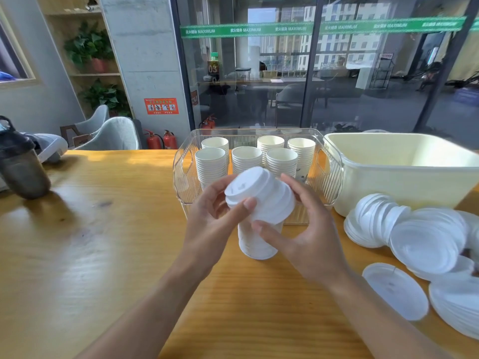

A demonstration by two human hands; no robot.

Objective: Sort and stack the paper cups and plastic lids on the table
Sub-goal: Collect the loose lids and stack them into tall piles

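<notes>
Glossy orange-yellow wooden table [90,242], grain visible, window glare on the varnish; it bears everything below. Pale cream rectangular plastic tub [404,172], smooth, matte and opaque, sits beyond and to the right of the right-hand fingers; interior as seen shows nothing in it, likely the receiving bin for lids. Clear ribbed plastic bin with cut-out handles [334,174] stands just beyond the fingertips of both hands; it holds six nested stacks of white paper cups [281,159], rims up and ridged by stacking, so the cup half of the sorting looks largely finished. Loose heap of white translucent round plastic lids [425,244], thin and shallowly domed, lies well to the right of the right fingers, partly nested and tipped on edge, one flat near the forearm; still unsorted. Held item: nested stack of white plastic lids [259,195], raised rims and sip tabs showing, tilted top toward the left, with a white column beneath it, apparently more nested lids or cups, standing on the table under the palms. Left hand [212,216] grips the stack's left side, thumb curled on the front. Right hand [305,229] curls around the right side, thumb pressing the lower rim. Judgement: both hands are squaring the stack to nest it.
</notes>
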